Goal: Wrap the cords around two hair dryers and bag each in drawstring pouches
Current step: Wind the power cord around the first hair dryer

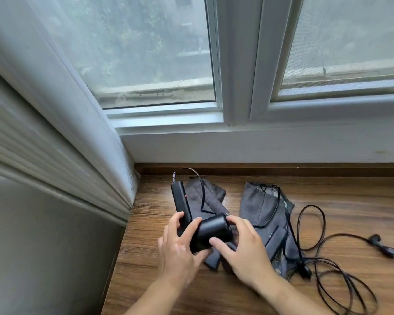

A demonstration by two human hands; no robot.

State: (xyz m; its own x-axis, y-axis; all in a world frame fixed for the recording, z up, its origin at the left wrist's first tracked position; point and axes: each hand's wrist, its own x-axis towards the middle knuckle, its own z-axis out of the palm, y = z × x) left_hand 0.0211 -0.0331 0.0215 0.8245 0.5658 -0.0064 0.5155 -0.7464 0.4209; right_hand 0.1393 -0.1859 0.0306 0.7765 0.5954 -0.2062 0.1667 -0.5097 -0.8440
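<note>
Gripping the hair dryer (210, 233) just above the wooden counter (328, 192), we hold it with both hands: our left hand (180, 246) curls round where barrel meets handle, and our right hand (248, 253) clasps the barrel's front end, thumb on its side and a fingertip at its rim. We see a matt black dryer with a short, stubby, cylindrical barrel. Its straight handle (180, 198) points away toward the window (146, 53) and carries a small red mark (186, 196). A ribbed sleeve at the handle's end feeds a thin black cord (200, 189) that arches over the cloth behind.

We count one dryer plainly in view. Two grey pouches lie flat on the counter, the left pouch (212, 196) behind the dryer and the right pouch (257, 205) beside it. A dark long shape lies on the right pouch; what it is we cannot tell. Loose cord loops (312, 205) sprawl to the right, and we count two plugs: the far plug (387, 250) and the near plug (305, 271)
</note>
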